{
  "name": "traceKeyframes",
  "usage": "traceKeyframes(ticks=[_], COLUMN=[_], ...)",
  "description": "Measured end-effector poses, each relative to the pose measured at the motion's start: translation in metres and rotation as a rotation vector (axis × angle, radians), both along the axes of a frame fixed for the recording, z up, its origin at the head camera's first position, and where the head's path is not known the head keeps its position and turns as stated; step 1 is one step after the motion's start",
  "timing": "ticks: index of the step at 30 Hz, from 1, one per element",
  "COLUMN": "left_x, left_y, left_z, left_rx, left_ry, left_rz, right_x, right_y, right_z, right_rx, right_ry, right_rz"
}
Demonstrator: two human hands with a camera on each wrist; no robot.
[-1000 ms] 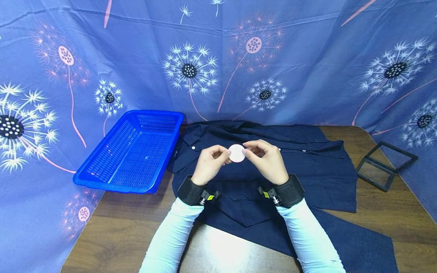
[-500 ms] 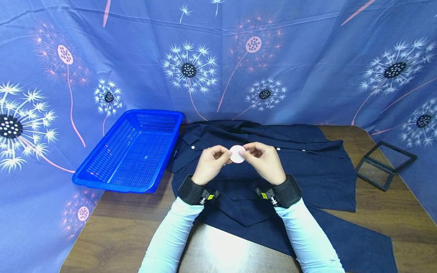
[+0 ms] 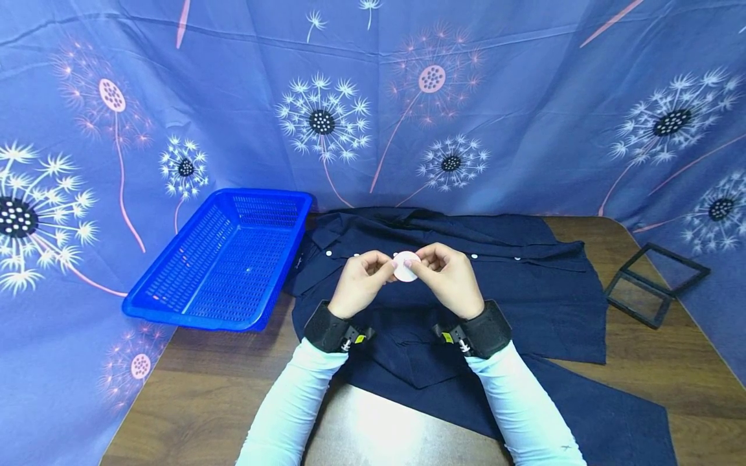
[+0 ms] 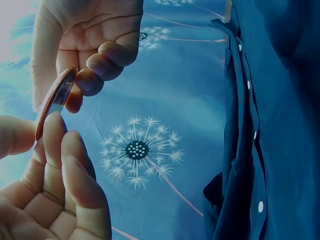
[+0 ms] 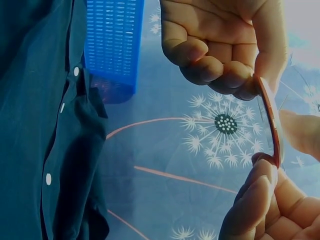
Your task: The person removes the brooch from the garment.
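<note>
A small round pocket mirror (image 3: 403,272), pale on top, is up between both hands over a dark navy shirt (image 3: 536,307). My left hand (image 3: 358,285) pinches its left edge between thumb and fingers. From the other side my right hand (image 3: 453,279) grips it, the thumb lying across the pale face. In the left wrist view the mirror (image 4: 52,102) appears nearly edge-on, with a reddish rim and a glossy underside. The right wrist view also has the mirror (image 5: 271,122) edge-on, fingertips at both ends. White buttons run along the shirt's front.
At the left stands a blue plastic basket (image 3: 259,317) with slatted walls. A black folding frame (image 3: 641,277) lies at the table's right side. Behind everything hangs a blue dandelion-print cloth (image 3: 513,84). Bare wood of the table (image 3: 192,401) shows at the front left.
The right hand has shifted slightly left, its thumb reaching farther over the mirror's face. The mirror has tipped a little and sits marginally lower in view. The left hand has barely moved.
</note>
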State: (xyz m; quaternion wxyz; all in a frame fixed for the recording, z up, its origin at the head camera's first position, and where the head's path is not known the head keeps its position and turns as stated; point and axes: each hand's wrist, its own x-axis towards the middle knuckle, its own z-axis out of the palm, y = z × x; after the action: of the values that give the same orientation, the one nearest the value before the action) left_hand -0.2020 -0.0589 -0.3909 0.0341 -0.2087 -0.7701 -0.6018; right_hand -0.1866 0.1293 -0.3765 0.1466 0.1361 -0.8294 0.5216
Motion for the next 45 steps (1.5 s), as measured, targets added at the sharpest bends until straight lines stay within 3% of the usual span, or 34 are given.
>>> traceKeyframes(ticks=[33,36,42,45], left_x=[0.002,0.004,0.019,0.022], left_y=[0.004,0.005,0.004,0.004], left_z=[-0.001,0.003,0.026,0.029], left_rx=[-0.016,-0.019,-0.038,-0.035], left_ry=[0.012,0.004,0.018,0.023], left_rz=[0.025,0.023,0.017,0.014], right_x=[0.001,0.001,0.002,0.003], right_y=[0.000,0.000,0.000,0.000], right_z=[0.000,0.000,0.001,0.001], right_rx=[0.059,0.063,0.072,0.070], right_ry=[0.013,0.015,0.026,0.031], right_rz=[-0.003,-0.002,0.003,0.007])
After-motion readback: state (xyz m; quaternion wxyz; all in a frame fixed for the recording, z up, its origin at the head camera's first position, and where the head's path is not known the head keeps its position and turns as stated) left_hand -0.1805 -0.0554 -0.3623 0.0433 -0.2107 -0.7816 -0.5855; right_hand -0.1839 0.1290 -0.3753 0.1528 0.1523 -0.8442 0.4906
